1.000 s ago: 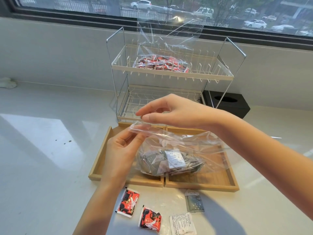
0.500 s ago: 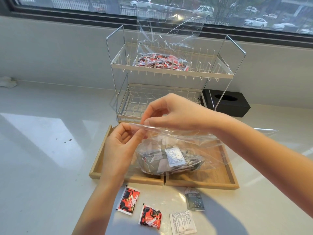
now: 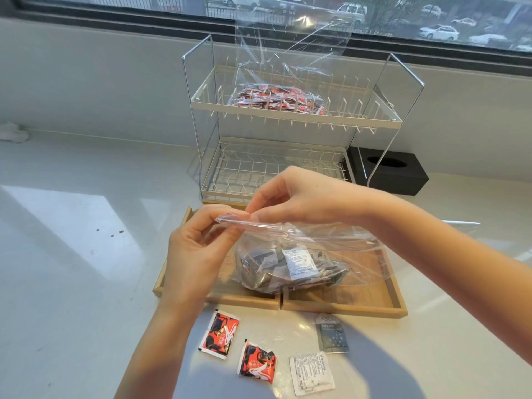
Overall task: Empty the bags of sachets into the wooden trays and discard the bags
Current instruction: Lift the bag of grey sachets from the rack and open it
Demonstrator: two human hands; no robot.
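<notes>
Clear plastic bag of grey sachets [image 3: 290, 266] hangs over two wooden trays [image 3: 345, 305] set side by side, its long axis running left to right, mouth edge uppermost. The left hand [image 3: 195, 254] and right hand [image 3: 299, 197] both pinch that top edge at its left end, fingertips pressed together. Four loose sachets lie along the countertop's [image 3: 72, 254] near edge: two red sachets [image 3: 220, 335], two pale ones [image 3: 312, 372]. One more bag of red sachets [image 3: 276, 100] sits in the wire rack's [image 3: 288, 168] upper tier. Print on the sachets is unreadable.
</notes>
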